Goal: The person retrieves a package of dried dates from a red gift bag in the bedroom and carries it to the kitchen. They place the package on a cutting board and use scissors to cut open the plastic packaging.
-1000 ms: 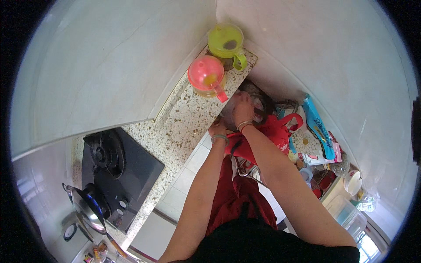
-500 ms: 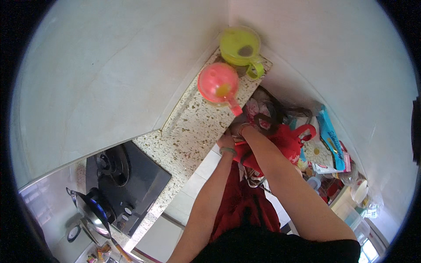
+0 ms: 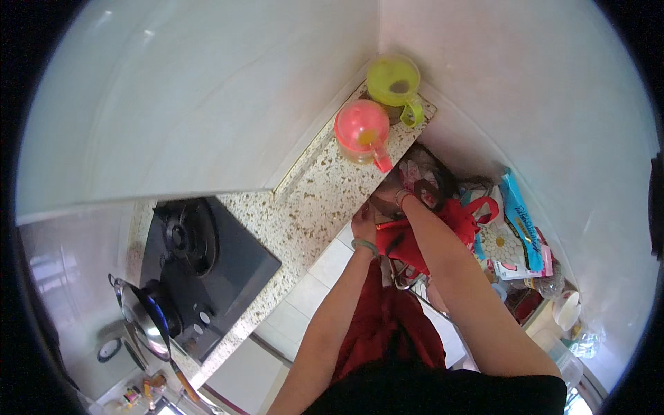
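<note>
A rumpled red bag (image 3: 458, 223) sits beside the speckled counter (image 3: 304, 211)

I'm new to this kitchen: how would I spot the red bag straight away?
Find the speckled counter, then look past its right edge. The red bag is there, partly behind the right forearm. Bright red with a looped handle, it differs from the blue packet farther right.

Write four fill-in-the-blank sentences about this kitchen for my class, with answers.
1. The counter bears ____ jugs.
2. The glow beside the pan is ____.
3. The bag below the right forearm is ____.
4. The hand nearer the stove is the ____ one.

Answers: two; blue; red; left.
</note>
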Tool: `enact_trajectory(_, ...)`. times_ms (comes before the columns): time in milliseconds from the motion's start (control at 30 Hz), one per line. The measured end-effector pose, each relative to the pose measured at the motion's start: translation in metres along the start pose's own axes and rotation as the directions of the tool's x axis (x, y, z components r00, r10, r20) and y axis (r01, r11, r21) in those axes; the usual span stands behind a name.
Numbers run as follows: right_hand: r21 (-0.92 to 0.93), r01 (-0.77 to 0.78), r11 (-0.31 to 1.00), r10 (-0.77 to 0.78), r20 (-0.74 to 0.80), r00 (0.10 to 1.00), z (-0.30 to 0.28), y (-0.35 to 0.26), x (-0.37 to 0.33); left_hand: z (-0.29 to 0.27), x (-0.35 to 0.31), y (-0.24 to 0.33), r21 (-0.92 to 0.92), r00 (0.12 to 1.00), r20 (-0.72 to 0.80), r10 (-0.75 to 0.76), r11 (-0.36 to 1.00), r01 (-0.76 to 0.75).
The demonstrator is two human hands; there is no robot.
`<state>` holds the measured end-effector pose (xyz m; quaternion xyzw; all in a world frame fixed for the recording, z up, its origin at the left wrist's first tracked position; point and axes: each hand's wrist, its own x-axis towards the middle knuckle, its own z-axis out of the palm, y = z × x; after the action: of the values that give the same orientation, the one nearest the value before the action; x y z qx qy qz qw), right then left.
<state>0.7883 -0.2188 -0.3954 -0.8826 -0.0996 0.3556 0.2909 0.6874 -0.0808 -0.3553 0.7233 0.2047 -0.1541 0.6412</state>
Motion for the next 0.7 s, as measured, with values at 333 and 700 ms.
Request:
enact_trajectory(333, 0.999, -0.024, 0.04, 0.37, 0.008, 0.929, -0.07, -0.087, -0.166, -0.028, -0.112, 0.121, -0.733, 0.943, 0.28, -0.18, 0.595, 0.331)
enact_trajectory(700, 0.818, 0.278, -0.503, -0.171, -0.409, 0.896, -0.039, -0.227, -0.357, -0.094, -0.268, 0.185, -0.968, 0.957, 0.168, 0.238, 0.224, 0.114)
